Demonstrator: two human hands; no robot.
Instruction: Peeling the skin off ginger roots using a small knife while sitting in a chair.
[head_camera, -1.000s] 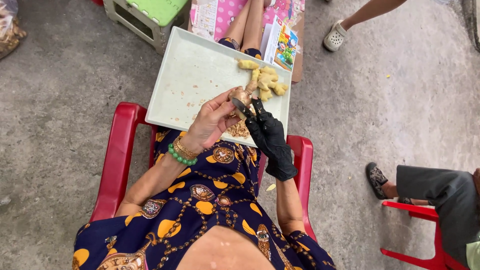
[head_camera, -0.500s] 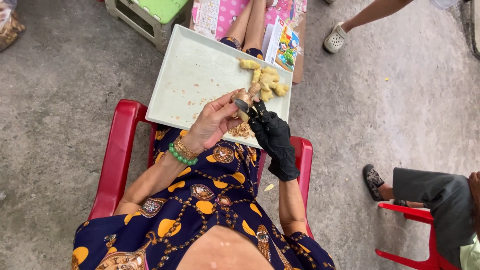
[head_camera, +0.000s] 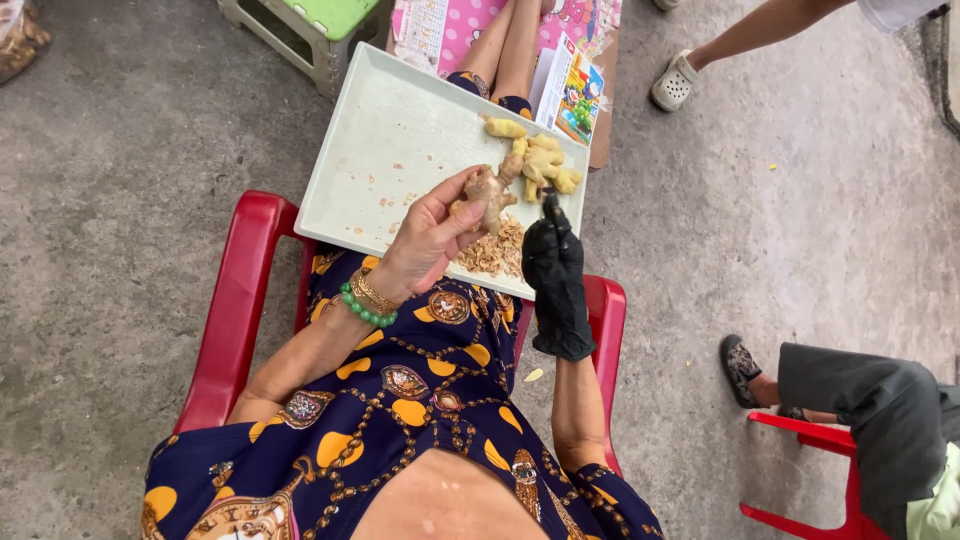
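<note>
Ginger pieces (head_camera: 540, 160) and peelings (head_camera: 493, 255) lie on tray (head_camera: 380, 150).

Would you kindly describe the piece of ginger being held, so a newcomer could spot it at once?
Find the pale rectangular tray resting on the lap of the person in the red chair. Over its near edge, the bare left hand holds a knobbly ginger root, above a heap of peelings. Unlike the yellow peeled pieces beyond, it is brownish and lifted off the tray.

Glossy red plastic chair (head_camera: 236, 300), matt pale plastic tray (head_camera: 400, 140), knobbly ginger root (head_camera: 488, 192), rough grey concrete floor (head_camera: 130, 160).
</note>
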